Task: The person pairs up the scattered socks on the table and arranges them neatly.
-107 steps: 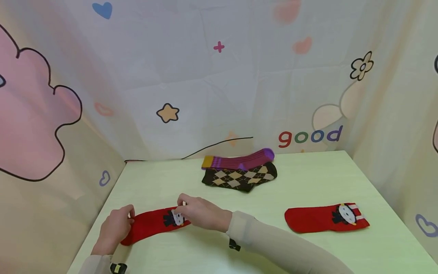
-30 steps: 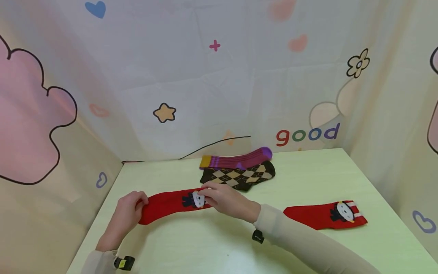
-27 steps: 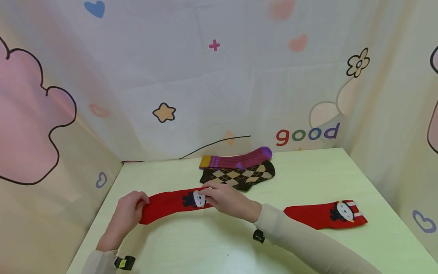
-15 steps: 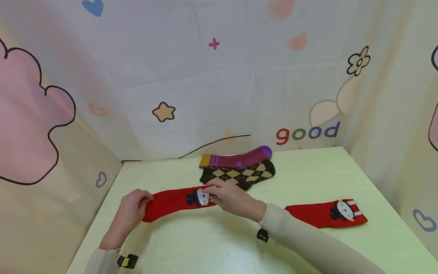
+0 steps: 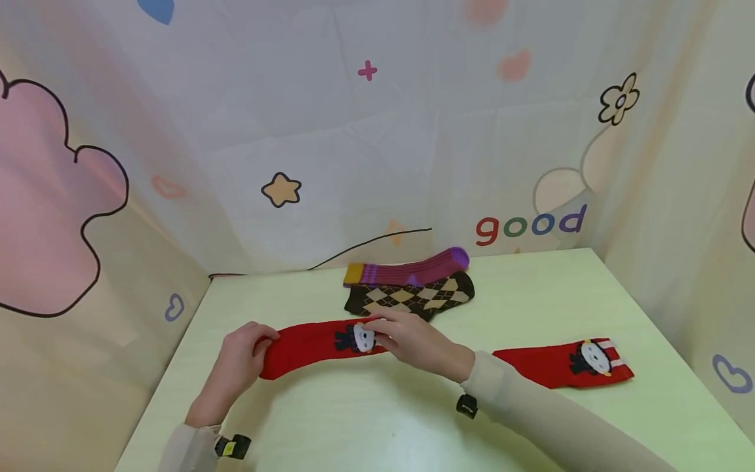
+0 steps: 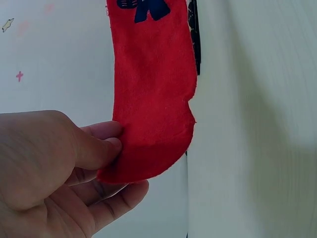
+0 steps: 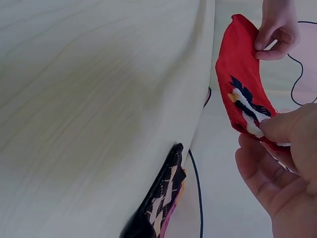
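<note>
A red sock (image 5: 312, 344) with a cartoon animal face near its cuff is stretched between my two hands, raised off the table. My left hand (image 5: 240, 354) pinches its toe end; in the left wrist view the thumb (image 6: 101, 151) lies on the red cloth. At the cuff end, my right hand (image 5: 421, 341) pinches the sock, thumb over the face print, as the right wrist view shows. The cuff edge is partly hidden by my right fingers. A matching red sock (image 5: 566, 364) lies flat on the table to the right, its toe hidden behind my right sleeve.
Near the table's back edge lie a purple sock (image 5: 407, 272) with a mustard cuff and, against it, a dark argyle sock (image 5: 413, 296). The pale green table (image 5: 366, 419) is bounded by a printed curtain (image 5: 330, 131) behind and at both sides.
Both hands have lifted the red sock from the table's left part and carried it rightward and away from me. The other socks have stayed in place.
</note>
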Available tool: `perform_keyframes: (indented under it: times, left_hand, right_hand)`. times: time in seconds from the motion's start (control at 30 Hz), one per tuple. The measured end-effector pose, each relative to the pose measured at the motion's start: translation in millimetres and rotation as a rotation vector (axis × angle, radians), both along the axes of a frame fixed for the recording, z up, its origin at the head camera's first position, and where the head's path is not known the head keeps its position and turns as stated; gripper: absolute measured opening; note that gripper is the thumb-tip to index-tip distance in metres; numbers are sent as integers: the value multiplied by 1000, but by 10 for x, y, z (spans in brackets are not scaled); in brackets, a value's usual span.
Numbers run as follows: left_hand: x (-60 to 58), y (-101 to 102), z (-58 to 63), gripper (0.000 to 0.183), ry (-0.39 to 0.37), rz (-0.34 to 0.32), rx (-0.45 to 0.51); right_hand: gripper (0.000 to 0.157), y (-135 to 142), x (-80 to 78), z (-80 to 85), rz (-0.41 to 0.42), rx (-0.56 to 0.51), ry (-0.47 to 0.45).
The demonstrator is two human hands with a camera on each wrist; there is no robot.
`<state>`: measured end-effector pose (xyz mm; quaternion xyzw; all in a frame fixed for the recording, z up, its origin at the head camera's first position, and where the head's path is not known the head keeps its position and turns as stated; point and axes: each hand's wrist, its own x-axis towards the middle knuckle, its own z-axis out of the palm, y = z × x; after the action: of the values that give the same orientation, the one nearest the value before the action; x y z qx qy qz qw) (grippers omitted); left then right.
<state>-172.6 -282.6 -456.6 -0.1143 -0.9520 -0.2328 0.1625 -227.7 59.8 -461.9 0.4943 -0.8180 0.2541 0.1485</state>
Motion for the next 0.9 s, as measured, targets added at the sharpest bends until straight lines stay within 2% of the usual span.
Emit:
perform_keyframes:
  times: [0.3, 0.53, 0.9]
  left_hand:
    - [-26, 115, -7, 20, -18, -7, 16]
    - [-55, 213, -6, 19, 0, -36, 14]
    - [-81, 323, -46, 20, 14, -67, 14]
  right_hand:
    - [30, 159, 0, -29, -12, -5, -25]
    - [27, 249, -19, -42, -14, -17, -28]
    - [27, 378, -7, -74, -79, -5, -39]
